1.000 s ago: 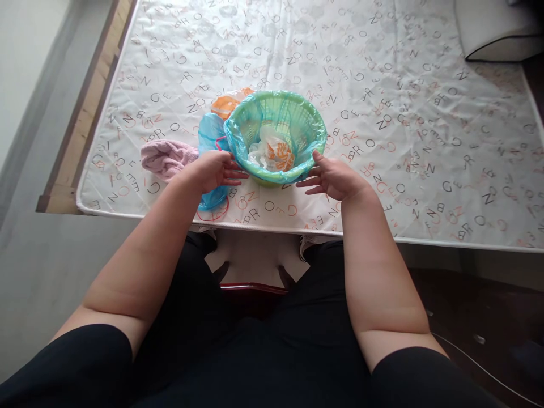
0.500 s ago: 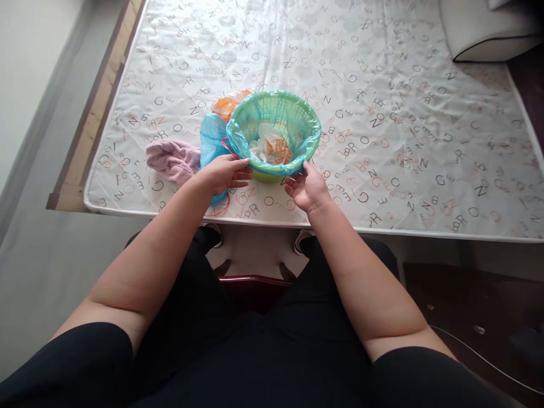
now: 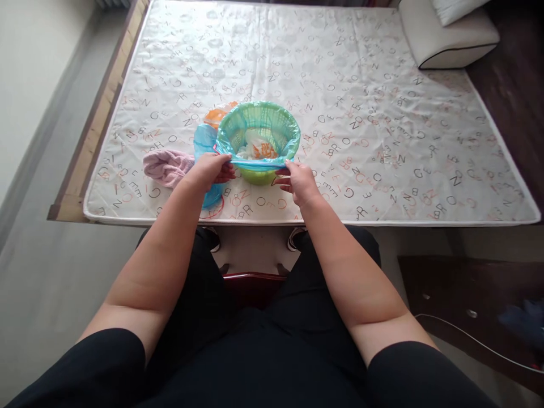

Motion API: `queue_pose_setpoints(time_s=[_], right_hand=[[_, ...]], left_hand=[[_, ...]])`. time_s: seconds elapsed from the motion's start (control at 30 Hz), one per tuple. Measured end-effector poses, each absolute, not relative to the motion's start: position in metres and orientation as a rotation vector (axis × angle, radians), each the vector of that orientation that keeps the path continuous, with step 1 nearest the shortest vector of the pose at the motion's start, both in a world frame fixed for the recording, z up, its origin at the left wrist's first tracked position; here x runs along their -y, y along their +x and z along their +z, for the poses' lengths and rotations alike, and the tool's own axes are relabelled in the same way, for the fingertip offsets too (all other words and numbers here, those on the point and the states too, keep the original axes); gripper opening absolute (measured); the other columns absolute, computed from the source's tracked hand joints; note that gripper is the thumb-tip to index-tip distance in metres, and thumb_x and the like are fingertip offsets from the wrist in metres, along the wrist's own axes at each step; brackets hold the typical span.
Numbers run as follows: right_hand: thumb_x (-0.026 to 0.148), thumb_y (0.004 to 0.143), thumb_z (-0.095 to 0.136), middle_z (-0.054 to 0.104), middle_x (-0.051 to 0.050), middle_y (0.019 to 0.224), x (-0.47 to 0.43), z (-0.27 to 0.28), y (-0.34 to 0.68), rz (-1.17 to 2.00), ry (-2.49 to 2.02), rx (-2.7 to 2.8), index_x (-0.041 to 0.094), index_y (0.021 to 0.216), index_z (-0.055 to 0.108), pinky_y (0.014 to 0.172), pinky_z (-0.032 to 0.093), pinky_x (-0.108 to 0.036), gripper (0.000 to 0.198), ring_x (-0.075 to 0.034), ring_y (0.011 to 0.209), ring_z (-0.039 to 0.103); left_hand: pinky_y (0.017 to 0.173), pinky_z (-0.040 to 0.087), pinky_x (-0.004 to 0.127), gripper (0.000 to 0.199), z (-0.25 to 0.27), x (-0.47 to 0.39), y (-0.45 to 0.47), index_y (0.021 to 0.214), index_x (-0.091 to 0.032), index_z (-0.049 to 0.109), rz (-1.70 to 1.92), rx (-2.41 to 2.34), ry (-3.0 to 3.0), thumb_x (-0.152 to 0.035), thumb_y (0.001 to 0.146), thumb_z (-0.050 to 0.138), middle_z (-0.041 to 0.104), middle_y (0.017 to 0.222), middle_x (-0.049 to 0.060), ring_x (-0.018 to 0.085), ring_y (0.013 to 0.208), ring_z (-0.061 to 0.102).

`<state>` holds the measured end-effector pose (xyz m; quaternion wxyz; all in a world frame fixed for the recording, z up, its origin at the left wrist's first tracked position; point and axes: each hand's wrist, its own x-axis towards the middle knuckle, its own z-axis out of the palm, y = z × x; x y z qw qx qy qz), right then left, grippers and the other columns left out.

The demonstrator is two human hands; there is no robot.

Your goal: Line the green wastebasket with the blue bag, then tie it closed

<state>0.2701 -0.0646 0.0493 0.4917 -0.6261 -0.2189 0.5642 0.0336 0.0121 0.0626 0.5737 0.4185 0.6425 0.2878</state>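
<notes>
A small green basket (image 3: 260, 175) lined with a blue plastic bag (image 3: 255, 165) stands on the mattress near its front edge. Crumpled white and orange wrapping (image 3: 257, 148) lies inside it. My left hand (image 3: 211, 169) pinches the bag's near rim on the left. My right hand (image 3: 297, 181) pinches the same rim on the right. The rim is stretched straight between the two hands, lifted off the basket's near edge.
A pink cloth (image 3: 165, 165) lies left of the basket, with a blue bag (image 3: 203, 143) and an orange bag (image 3: 215, 115) beside it. The letter-printed mattress cover (image 3: 365, 113) stretches far back. A cushion (image 3: 450, 34) sits at the back right. A dark cabinet (image 3: 467, 306) stands at the lower right.
Both hands closed in from the basket's sides, gripped the blue bag's near rim and pulled it taut off the edge. The camera tilted, so more of the mattress shows.
</notes>
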Motion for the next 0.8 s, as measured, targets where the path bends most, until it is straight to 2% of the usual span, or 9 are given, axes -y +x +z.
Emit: queue_pose_setpoints(time_s=[0.1,0.23,0.37,0.47,0.53,0.6,0.67,0.8], right_hand=[[0.03,0.107,0.056,0.072,0.0,0.087,0.059,0.057,0.269,1.312,-1.527,0.527,0.022,0.092,0.06,0.047,0.046,-0.021,0.018,-0.01,0.056,0.067],[0.03,0.105,0.062,0.07,0.002,0.089,0.056,0.065,0.264,1.239,-1.442,0.461,0.022,0.09,0.058,0.053,0.05,-0.018,0.018,-0.006,0.059,0.066],[0.03,0.105,0.062,0.072,0.004,0.09,0.061,0.068,0.264,1.282,-1.388,0.361,0.023,0.096,0.06,0.042,0.034,-0.014,0.012,-0.002,0.052,0.058],[0.029,0.102,0.067,0.072,0.005,0.086,0.063,0.067,0.271,1.354,-1.316,0.325,0.023,0.098,0.06,0.04,0.031,-0.014,0.01,-0.002,0.05,0.055],[0.028,0.099,0.07,0.064,0.008,0.075,0.061,0.065,0.276,1.37,-1.265,0.348,0.022,0.093,0.058,0.039,0.026,-0.014,0.014,-0.002,0.046,0.047],[0.029,0.096,0.073,0.045,0.012,0.061,0.056,0.062,0.281,1.364,-1.217,0.38,0.023,0.084,0.05,0.037,0.018,-0.015,0.026,-0.002,0.041,0.032],[0.031,0.095,0.076,0.029,0.014,0.056,0.048,0.061,0.285,1.34,-1.197,0.406,0.024,0.078,0.042,0.037,0.013,-0.015,0.039,-0.004,0.041,0.021],[0.031,0.092,0.079,0.026,0.014,0.057,0.031,0.059,0.289,1.241,-1.279,0.41,0.025,0.079,0.04,0.038,0.014,-0.016,0.041,-0.005,0.043,0.019]], left_hand=[[0.06,0.056,0.031,0.017,0.068,-0.012,0.037,0.076,-0.018,0.065,0.756,-1.522,1.02,-0.026,0.083,0.078,0.072,0.072,0.009,0.021,0.063,0.072],[0.066,0.056,0.026,0.016,0.069,-0.012,0.044,0.087,-0.021,0.063,0.947,-1.456,1.012,-0.032,0.086,0.075,0.074,0.085,0.006,0.018,0.072,0.073],[0.067,0.05,0.021,0.011,0.056,-0.01,0.046,0.086,-0.02,0.065,1.119,-1.481,1.076,-0.03,0.087,0.07,0.071,0.086,0.002,0.015,0.081,0.068],[0.076,0.051,0.02,0.011,0.042,-0.009,0.045,0.08,-0.02,0.066,1.227,-1.457,1.164,-0.027,0.088,0.07,0.067,0.081,0.0,0.015,0.084,0.064],[0.083,0.053,0.02,0.012,0.035,-0.009,0.044,0.081,-0.02,0.067,1.287,-1.358,1.174,-0.027,0.089,0.07,0.067,0.082,-0.001,0.014,0.088,0.064],[0.087,0.055,0.021,0.01,0.033,-0.012,0.044,0.085,-0.02,0.069,1.304,-1.234,1.118,-0.029,0.089,0.072,0.068,0.087,0.0,0.015,0.092,0.066],[0.086,0.057,0.023,0.012,0.035,-0.017,0.045,0.089,-0.021,0.069,1.288,-1.156,1.063,-0.032,0.088,0.075,0.07,0.093,0.002,0.016,0.094,0.068],[0.087,0.057,0.025,0.012,0.042,-0.03,0.048,0.087,-0.021,0.069,1.214,-1.227,1.153,-0.032,0.088,0.073,0.069,0.091,0.002,0.018,0.097,0.07]])
